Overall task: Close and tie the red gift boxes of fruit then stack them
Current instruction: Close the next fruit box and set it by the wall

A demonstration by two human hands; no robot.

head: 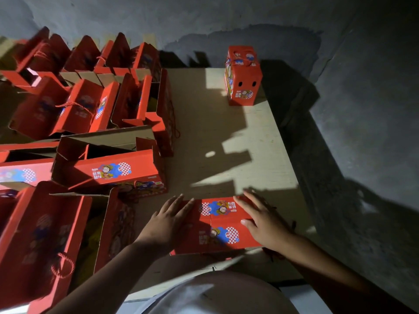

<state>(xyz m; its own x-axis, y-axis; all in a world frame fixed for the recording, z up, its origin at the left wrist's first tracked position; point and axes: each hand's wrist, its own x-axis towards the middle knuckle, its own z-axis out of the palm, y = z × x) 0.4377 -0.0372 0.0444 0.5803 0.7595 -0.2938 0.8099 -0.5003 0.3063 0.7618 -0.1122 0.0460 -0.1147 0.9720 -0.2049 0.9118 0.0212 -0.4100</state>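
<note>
Below, a glossy red cardboard box (221,225) with cartoon prints is lying flat-topped on the pale board (260,141). Both hands are pressing palm-down on its closed lid: the left hand (169,220) with fingers together, the right hand (263,219) with fingers slightly spread. Beyond the fingertips, another closed box (243,80) is standing upright; left of them, open boxes (108,164) are crowding together.

Cardboard sheet on a grey floor, with red boxes on it

The cardboard sheet (226,132) lies flat; a closed red box (243,80) stands at 1 o'clock, open red boxes (108,164) crowd 9 to 11 o'clock (flaps up), and a closed box (217,225) sits at 6 o'clock.
</note>
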